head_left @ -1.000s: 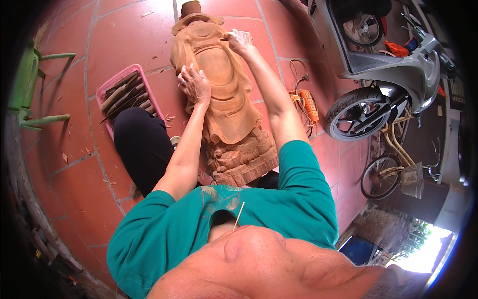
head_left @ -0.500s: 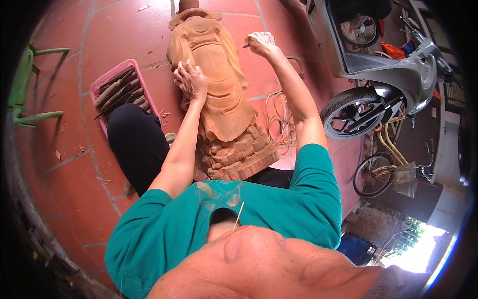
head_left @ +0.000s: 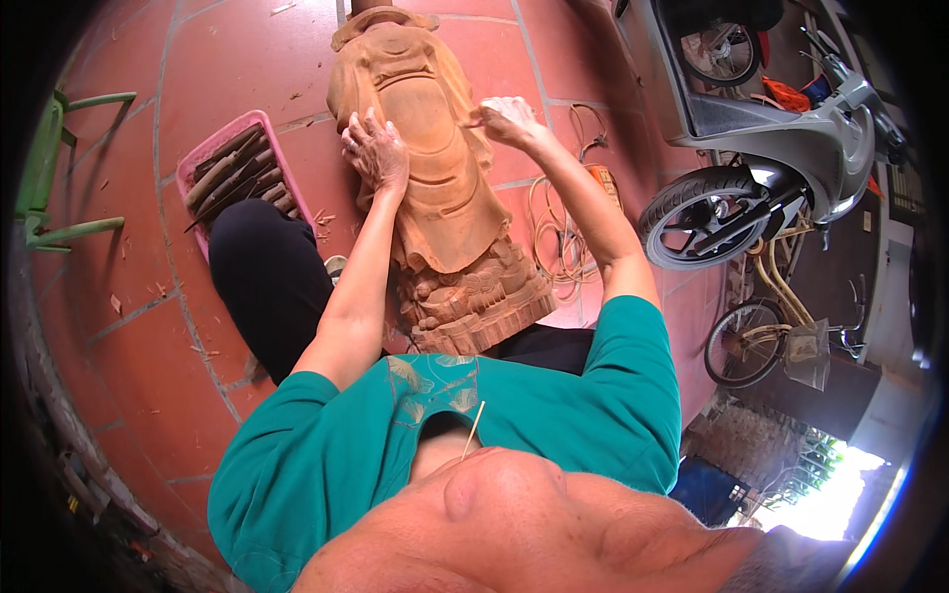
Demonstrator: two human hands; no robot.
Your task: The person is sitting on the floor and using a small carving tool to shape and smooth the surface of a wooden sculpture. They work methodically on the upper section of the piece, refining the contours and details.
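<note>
Brown carved wooden statue of a robed figure (head_left: 427,188) lies face up on red square floor tiles (head_left: 232,59), brimmed hat away from the person, chunky carved base (head_left: 474,314) nearest the lap; top of the hat is cut off by the frame. Left hand (head_left: 378,156) is palm down on the robe's left side, fingers spread apart, not wrapped around anything. Right hand (head_left: 507,121) is at the robe's right edge, fingers curled tight around what looks like a small slim tool; its tip is too small to read, can't tell if it touches the wood. Handling, my guess: solid timber, so heavy and fully stiff, no give under a palm. Surface looks matt and bare, so decent grip, low slip risk. Weak spots would be the thin hat brim (head_left: 348,40), the robe hem and the fine relief on the base; don't lift by those. Best hold: one hand under the broad shoulders, one under the thick base block. For just steadying it, flat palm on the torso is sound.
</note>
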